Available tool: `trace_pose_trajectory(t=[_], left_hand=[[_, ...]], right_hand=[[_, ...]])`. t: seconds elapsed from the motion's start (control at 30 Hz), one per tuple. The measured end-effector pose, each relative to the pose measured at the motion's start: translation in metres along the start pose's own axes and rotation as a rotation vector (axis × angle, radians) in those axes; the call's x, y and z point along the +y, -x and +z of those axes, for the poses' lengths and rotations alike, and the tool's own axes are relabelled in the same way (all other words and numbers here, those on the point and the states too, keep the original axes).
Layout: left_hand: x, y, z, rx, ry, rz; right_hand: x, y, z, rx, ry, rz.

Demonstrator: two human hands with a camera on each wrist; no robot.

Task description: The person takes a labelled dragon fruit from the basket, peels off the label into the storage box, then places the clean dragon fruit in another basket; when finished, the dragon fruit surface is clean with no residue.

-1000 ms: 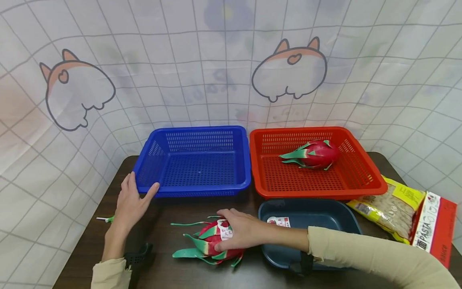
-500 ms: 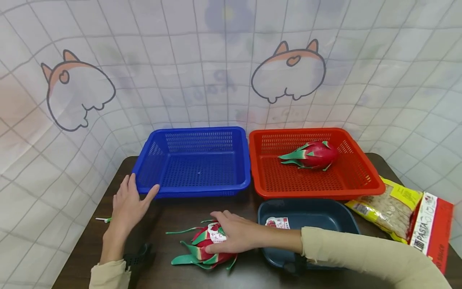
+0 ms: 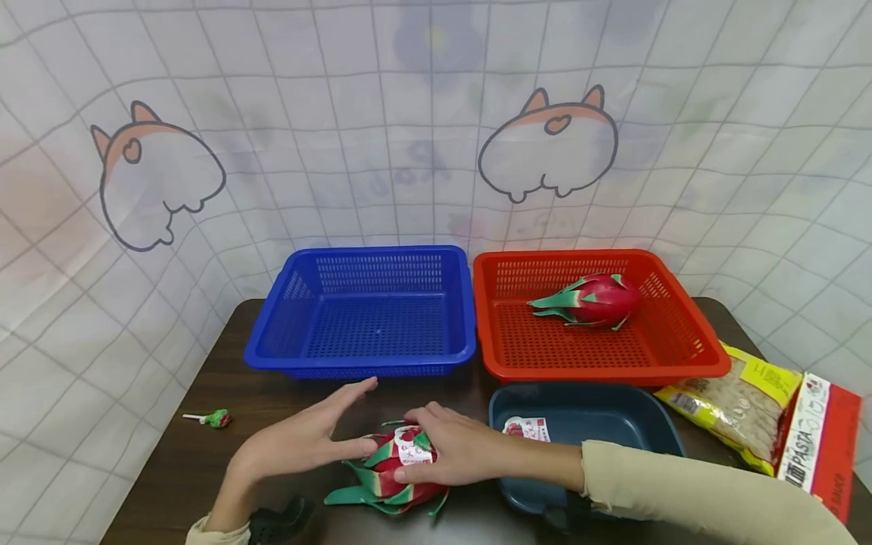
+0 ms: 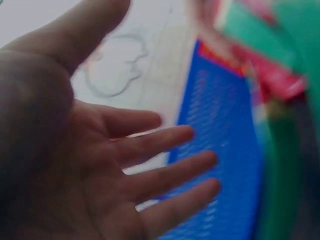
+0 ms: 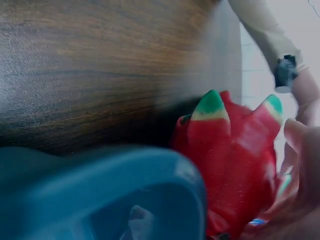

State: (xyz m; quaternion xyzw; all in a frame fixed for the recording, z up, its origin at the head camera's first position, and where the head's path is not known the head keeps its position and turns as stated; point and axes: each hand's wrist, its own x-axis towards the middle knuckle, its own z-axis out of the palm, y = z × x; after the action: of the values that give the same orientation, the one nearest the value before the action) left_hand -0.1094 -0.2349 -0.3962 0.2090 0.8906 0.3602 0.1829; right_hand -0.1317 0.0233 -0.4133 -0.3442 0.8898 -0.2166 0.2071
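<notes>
On the table in front of me lies a red dragon fruit [image 3: 388,488] with green scales and a white label. My right hand [image 3: 459,450] grips it from the right, thumb toward me and fingers over the far side. In the right wrist view the dragon fruit [image 5: 225,160] fills the middle, with part of the right hand [image 5: 300,185] along its edge. My left hand [image 3: 306,439] hovers at the fruit's left, thumb and fingers spread, its thumb tip overlapping the leaves. The left wrist view shows the left hand [image 4: 115,170] with straight fingers and a bare palm.
A blue basket [image 3: 361,362] and a red basket [image 3: 599,372] stand side by side at the back; the red one holds another dragon fruit [image 3: 606,299]. Right of my hands sits a dark blue tub [image 3: 627,424], beside a yellow bag [image 3: 736,409] and a pasta box [image 3: 811,443]. A lollipop [image 3: 218,418] lies left.
My left hand has left the blue basket's near-left corner and come right, toward the dragon fruit, uncovering the lollipop. The right hand keeps its hold, and the fruit has shifted slightly left.
</notes>
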Motion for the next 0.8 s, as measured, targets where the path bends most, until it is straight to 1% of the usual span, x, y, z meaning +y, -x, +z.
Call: trace_pose_trajectory(t=[0.13, 0.23, 0.33, 0.47, 0.6, 0.73, 0.8], left_hand=[[-0.010, -0.010, 0.017, -0.073, 0.081, 0.038], [-0.015, -0.014, 0.027, -0.115, 0.094, 0.020], [-0.018, -0.018, 0.035, -0.129, 0.086, 0.011], [-0.019, -0.023, 0.041, -0.141, 0.091, 0.054], [-0.021, -0.025, 0.044, -0.157, 0.113, 0.105], [-0.020, -0.027, 0.045, -0.190, 0.142, 0.116], [-0.018, -0.029, 0.046, -0.207, 0.138, 0.118]], right_hand=[[-0.002, 0.008, -0.002, 0.045, 0.029, -0.040], [-0.005, 0.012, -0.004, 0.068, 0.030, -0.058], [-0.006, 0.014, -0.007, 0.086, 0.030, -0.071], [-0.006, 0.016, -0.009, 0.108, 0.037, -0.100], [-0.005, 0.016, -0.011, 0.116, 0.034, -0.115], [-0.002, 0.017, -0.013, 0.113, 0.034, -0.103], [0.000, 0.018, -0.013, 0.116, 0.037, -0.100]])
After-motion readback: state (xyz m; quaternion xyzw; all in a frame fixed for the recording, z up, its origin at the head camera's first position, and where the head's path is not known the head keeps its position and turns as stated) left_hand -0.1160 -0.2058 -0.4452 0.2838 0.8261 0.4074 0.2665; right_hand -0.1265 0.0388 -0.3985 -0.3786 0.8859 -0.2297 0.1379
